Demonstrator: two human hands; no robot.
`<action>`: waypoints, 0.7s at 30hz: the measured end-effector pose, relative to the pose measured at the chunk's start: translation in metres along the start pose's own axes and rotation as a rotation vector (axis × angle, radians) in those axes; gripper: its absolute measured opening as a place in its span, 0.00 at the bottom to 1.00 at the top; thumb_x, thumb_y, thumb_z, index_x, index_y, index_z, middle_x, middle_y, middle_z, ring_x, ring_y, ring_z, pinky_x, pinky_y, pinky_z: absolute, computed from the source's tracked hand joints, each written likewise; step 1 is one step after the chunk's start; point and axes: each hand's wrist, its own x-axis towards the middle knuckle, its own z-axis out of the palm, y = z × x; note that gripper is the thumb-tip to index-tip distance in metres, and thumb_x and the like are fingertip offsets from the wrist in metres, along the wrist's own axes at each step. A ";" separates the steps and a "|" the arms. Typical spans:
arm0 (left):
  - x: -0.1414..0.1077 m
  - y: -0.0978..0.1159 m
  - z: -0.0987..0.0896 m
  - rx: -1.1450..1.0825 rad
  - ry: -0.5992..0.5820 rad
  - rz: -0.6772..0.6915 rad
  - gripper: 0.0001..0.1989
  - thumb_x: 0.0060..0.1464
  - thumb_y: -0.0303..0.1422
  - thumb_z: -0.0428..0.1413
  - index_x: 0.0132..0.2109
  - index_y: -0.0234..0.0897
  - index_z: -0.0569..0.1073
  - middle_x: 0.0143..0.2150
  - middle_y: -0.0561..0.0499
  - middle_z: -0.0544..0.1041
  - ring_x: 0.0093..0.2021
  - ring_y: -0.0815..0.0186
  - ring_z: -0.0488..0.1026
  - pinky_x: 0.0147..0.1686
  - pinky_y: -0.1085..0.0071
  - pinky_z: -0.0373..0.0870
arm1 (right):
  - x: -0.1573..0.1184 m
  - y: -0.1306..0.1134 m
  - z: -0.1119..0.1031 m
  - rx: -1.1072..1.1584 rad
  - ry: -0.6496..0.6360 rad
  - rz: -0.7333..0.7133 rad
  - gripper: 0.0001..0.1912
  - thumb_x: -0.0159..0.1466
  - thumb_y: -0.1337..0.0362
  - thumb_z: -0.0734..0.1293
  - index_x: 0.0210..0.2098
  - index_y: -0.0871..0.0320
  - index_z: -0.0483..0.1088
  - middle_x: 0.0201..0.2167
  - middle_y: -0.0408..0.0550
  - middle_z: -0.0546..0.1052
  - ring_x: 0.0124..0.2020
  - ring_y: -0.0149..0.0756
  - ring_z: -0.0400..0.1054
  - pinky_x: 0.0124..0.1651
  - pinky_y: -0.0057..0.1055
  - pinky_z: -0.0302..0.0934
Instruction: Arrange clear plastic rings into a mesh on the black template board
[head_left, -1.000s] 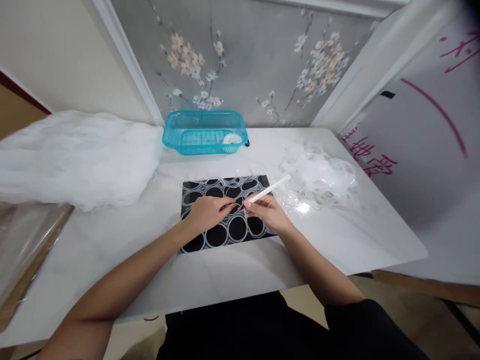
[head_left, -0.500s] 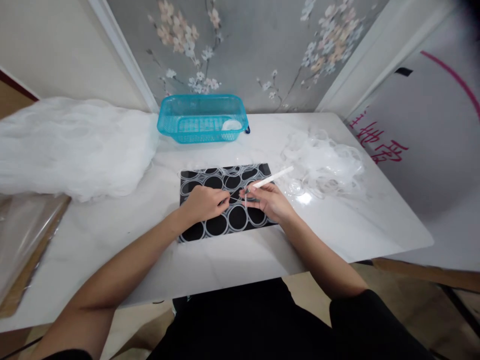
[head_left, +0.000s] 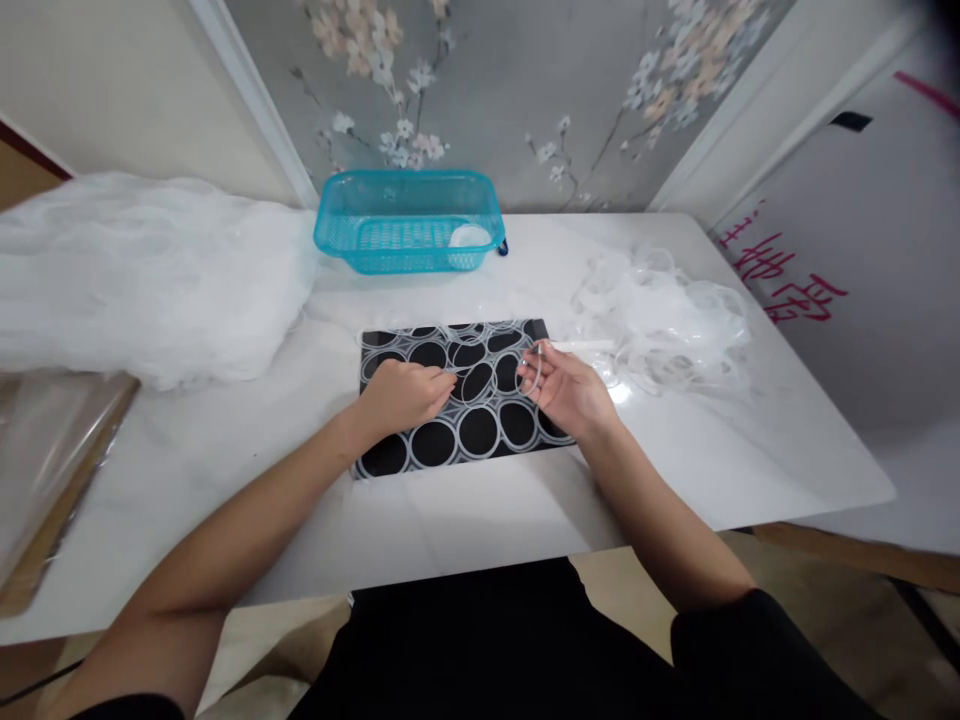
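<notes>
The left hand [head_left: 405, 392] rests half-closed on the black mat [head_left: 457, 400]. The right hand [head_left: 568, 385] pinches a clear ring [head_left: 531, 371] above the mat. The blue basket [head_left: 409, 221] holds a white piece [head_left: 469, 237].

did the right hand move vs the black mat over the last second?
Yes. The right hand has shifted right across the black mat with white rings, from near its middle to its right edge, now lifting a clear ring.
</notes>
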 end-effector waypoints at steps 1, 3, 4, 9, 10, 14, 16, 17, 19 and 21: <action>0.000 0.001 -0.001 -0.022 0.004 -0.022 0.16 0.62 0.34 0.44 0.41 0.39 0.77 0.28 0.51 0.78 0.28 0.66 0.74 0.22 0.71 0.50 | 0.000 -0.001 0.000 -0.004 0.024 -0.012 0.09 0.54 0.60 0.72 0.32 0.54 0.71 0.30 0.42 0.78 0.32 0.31 0.73 0.31 0.24 0.67; 0.001 0.003 -0.002 -0.071 0.015 -0.067 0.16 0.62 0.35 0.45 0.41 0.39 0.77 0.28 0.51 0.79 0.28 0.67 0.74 0.22 0.71 0.51 | 0.000 -0.001 -0.001 -0.025 0.052 -0.019 0.09 0.54 0.60 0.72 0.33 0.54 0.71 0.31 0.42 0.78 0.34 0.32 0.73 0.30 0.25 0.66; 0.001 0.005 -0.003 -0.101 0.021 -0.083 0.16 0.61 0.36 0.45 0.40 0.40 0.77 0.29 0.52 0.79 0.29 0.67 0.74 0.22 0.71 0.52 | 0.000 -0.001 -0.001 -0.040 0.054 -0.019 0.09 0.54 0.59 0.72 0.33 0.53 0.71 0.32 0.43 0.78 0.35 0.33 0.73 0.28 0.24 0.65; 0.009 0.017 -0.012 -0.244 0.017 -0.152 0.15 0.61 0.38 0.46 0.41 0.43 0.77 0.34 0.54 0.80 0.31 0.68 0.74 0.26 0.73 0.56 | 0.004 0.000 -0.004 -0.114 -0.009 0.027 0.11 0.52 0.58 0.73 0.33 0.54 0.72 0.33 0.43 0.79 0.34 0.33 0.74 0.16 0.20 0.52; 0.014 0.019 -0.015 -0.245 -0.008 -0.182 0.15 0.61 0.39 0.47 0.42 0.43 0.77 0.32 0.54 0.80 0.30 0.68 0.73 0.26 0.73 0.56 | 0.005 -0.001 -0.004 -0.130 -0.014 0.044 0.12 0.51 0.58 0.74 0.32 0.55 0.72 0.29 0.42 0.78 0.31 0.31 0.74 0.15 0.19 0.50; 0.039 0.025 -0.025 -0.230 -0.124 -0.307 0.19 0.58 0.47 0.48 0.34 0.41 0.78 0.23 0.51 0.75 0.25 0.66 0.69 0.25 0.71 0.55 | 0.007 -0.002 -0.007 -0.240 -0.037 0.087 0.13 0.49 0.59 0.76 0.29 0.59 0.72 0.19 0.39 0.72 0.25 0.27 0.71 0.13 0.17 0.45; 0.051 0.028 -0.026 -0.253 -0.174 -0.338 0.22 0.54 0.51 0.50 0.28 0.40 0.77 0.21 0.50 0.73 0.24 0.64 0.68 0.25 0.70 0.57 | 0.007 -0.002 -0.008 -0.306 -0.050 0.091 0.12 0.49 0.59 0.76 0.29 0.58 0.73 0.20 0.40 0.72 0.26 0.28 0.72 0.13 0.16 0.45; 0.054 0.030 -0.025 -0.261 -0.192 -0.347 0.22 0.53 0.52 0.51 0.27 0.40 0.76 0.21 0.50 0.73 0.24 0.64 0.68 0.26 0.69 0.58 | 0.007 -0.002 -0.009 -0.335 -0.053 0.093 0.13 0.50 0.59 0.75 0.30 0.58 0.73 0.21 0.41 0.73 0.27 0.28 0.73 0.13 0.16 0.46; 0.058 0.034 -0.020 -0.256 -0.210 -0.346 0.20 0.50 0.50 0.53 0.26 0.39 0.76 0.21 0.49 0.73 0.24 0.63 0.69 0.26 0.69 0.60 | 0.007 -0.001 -0.010 -0.379 -0.048 0.097 0.13 0.50 0.58 0.75 0.31 0.58 0.74 0.23 0.42 0.75 0.27 0.29 0.73 0.13 0.17 0.47; 0.056 0.037 -0.015 -0.232 -0.195 -0.350 0.17 0.52 0.45 0.53 0.27 0.38 0.76 0.22 0.48 0.74 0.25 0.63 0.70 0.26 0.69 0.61 | 0.007 0.000 -0.011 -0.412 -0.040 0.100 0.13 0.50 0.58 0.75 0.31 0.58 0.74 0.25 0.44 0.76 0.29 0.31 0.74 0.13 0.17 0.47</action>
